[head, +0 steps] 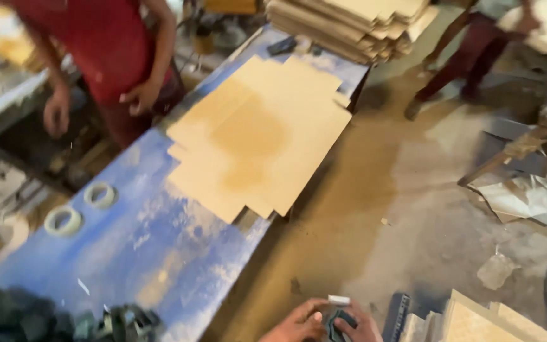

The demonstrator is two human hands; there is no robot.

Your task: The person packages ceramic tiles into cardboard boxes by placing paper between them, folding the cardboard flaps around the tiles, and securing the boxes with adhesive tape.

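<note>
Two hands meet at the bottom centre of the frame: the left hand (300, 323) and right hand (357, 326) both close around a small dark object (339, 323) with a pale tab, low over the floor (375, 209). It looks small and half hidden, so a loosened pinch could drop it. Flat cardboard sheets (257, 136) overhang the blue surface (140, 234) edge at centre and might slide off.

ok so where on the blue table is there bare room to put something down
Bare room lies on the blue table between the two tape rolls and the flat cardboard sheets, running toward its near end. The far end is crowded by the cardboard stack. Both hands are off the table.
</note>
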